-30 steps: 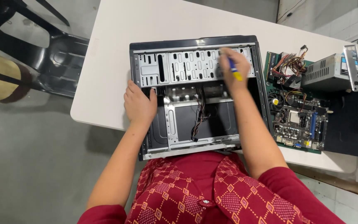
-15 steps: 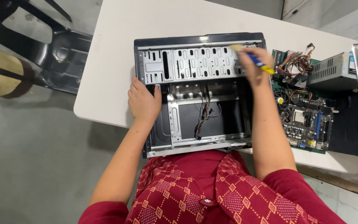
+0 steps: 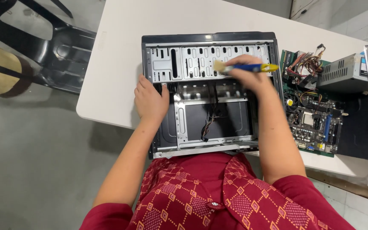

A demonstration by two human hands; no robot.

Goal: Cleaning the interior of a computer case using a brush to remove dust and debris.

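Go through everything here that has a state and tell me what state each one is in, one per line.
Computer case: on its side, side panel off, inside mostly bare.
Brush: held, bristles on the drive cage.
Right hand: closed on the brush.
Left hand: flat on the case's left edge.
Motherboard: out of the case, flat on the table.
Power supply: out, beside the motherboard.

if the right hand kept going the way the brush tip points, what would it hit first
The right hand aims the brush leftward, so it would probably meet the perforated metal drive bay panel of the computer case first; depth is unclear.
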